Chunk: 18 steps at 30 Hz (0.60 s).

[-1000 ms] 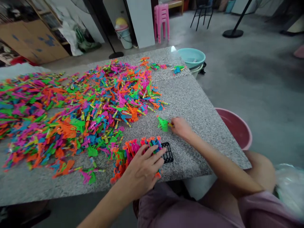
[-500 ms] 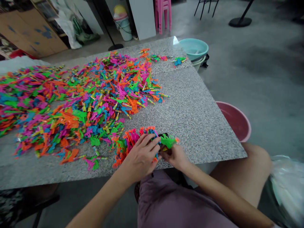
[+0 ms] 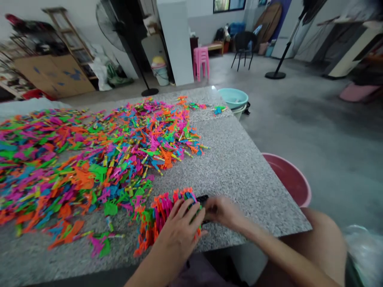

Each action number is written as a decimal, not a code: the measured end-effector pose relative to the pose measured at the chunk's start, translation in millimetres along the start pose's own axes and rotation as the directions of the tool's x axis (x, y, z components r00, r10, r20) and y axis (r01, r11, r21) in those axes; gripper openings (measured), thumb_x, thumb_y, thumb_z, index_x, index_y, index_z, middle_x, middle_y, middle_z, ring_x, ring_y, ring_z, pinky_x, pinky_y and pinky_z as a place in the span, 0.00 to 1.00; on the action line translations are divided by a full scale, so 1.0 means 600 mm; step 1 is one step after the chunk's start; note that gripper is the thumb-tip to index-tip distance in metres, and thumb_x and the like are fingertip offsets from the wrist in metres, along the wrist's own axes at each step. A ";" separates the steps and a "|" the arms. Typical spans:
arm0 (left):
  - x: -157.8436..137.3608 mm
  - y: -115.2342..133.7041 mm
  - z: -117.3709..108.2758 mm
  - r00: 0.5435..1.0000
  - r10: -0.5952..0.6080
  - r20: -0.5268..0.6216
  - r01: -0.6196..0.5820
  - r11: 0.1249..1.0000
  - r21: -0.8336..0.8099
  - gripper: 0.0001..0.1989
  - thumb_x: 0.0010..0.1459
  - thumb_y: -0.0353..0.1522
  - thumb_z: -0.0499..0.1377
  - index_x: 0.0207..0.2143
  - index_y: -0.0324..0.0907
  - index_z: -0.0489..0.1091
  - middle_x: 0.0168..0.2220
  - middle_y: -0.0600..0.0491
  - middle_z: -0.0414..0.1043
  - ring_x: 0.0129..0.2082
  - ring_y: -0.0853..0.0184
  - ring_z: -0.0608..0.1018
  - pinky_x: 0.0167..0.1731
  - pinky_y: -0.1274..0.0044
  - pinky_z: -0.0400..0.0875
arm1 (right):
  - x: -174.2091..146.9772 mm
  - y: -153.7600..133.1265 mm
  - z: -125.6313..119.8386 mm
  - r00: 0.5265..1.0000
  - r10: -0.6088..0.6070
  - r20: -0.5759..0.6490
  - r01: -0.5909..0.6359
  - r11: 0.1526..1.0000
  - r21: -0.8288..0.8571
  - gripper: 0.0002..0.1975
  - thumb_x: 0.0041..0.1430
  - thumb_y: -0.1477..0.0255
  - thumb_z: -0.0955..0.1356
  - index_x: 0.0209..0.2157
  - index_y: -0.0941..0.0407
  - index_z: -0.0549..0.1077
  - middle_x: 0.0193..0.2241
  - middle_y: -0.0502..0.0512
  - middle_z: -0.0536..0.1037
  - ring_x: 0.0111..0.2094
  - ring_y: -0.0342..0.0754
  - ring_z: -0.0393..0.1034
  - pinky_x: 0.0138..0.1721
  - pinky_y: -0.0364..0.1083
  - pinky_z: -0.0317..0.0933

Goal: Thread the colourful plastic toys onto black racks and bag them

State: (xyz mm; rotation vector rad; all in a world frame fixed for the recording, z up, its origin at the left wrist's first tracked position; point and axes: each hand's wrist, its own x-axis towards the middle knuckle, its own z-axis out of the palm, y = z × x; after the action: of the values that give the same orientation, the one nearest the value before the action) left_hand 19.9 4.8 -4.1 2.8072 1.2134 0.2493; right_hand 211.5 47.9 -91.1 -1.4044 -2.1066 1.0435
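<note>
A row of small bright plastic toys, pistol-like in outline and packed side by side, stands near the table's front edge. My left hand lies over its right end, with fingers on top and the thumb at the near side. Just right of the row, my right hand is closed, fingertips bent down against a black part at the row's end. What sits between those fingertips is hidden. A large loose heap of similar toys, in orange, pink, green and blue, spreads over the left of the table.
The speckled stone table ends at a front edge by my lap and a slanting right edge. A red basin and a light blue basin stand beyond that side. A pedestal fan and pink stools are farther back.
The green toy that stuck up by my right hand no longer shows there. My right hand has come closer to the row's end. The view has tilted up, showing more of the room.
</note>
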 end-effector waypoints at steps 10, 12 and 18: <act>-0.006 -0.016 0.007 0.998 0.057 -0.001 -0.056 0.997 0.055 0.19 0.60 0.46 0.60 0.50 0.47 0.69 0.53 0.54 0.72 0.55 0.59 0.69 0.55 0.66 0.62 | 0.299 0.023 -0.144 0.956 0.007 -0.294 -0.151 0.869 -0.470 0.09 0.60 0.83 0.63 0.36 0.62 0.76 0.37 0.64 0.78 0.44 0.50 0.69 0.43 0.43 0.59; -0.010 -0.012 0.008 0.999 0.032 0.017 -0.033 0.999 0.027 0.19 0.60 0.43 0.61 0.51 0.46 0.68 0.54 0.53 0.71 0.57 0.58 0.67 0.57 0.64 0.59 | 0.270 0.038 -0.146 0.957 0.036 -0.288 -0.168 0.879 -0.447 0.09 0.61 0.82 0.62 0.34 0.63 0.75 0.36 0.64 0.77 0.40 0.48 0.70 0.38 0.42 0.57; -0.009 -0.007 0.008 0.999 -0.002 0.049 0.002 1.000 0.011 0.16 0.62 0.37 0.59 0.52 0.46 0.67 0.56 0.54 0.69 0.59 0.58 0.64 0.62 0.62 0.50 | 0.104 0.072 -0.127 0.961 0.149 -0.235 -0.218 0.927 -0.304 0.04 0.60 0.77 0.65 0.35 0.60 0.72 0.29 0.58 0.76 0.29 0.45 0.68 0.30 0.42 0.53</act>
State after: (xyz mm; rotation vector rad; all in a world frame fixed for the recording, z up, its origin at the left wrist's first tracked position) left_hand 14.0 4.0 -9.9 2.8038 1.2112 0.1734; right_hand 263.4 141.4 -80.0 -1.8138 -2.0887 0.5893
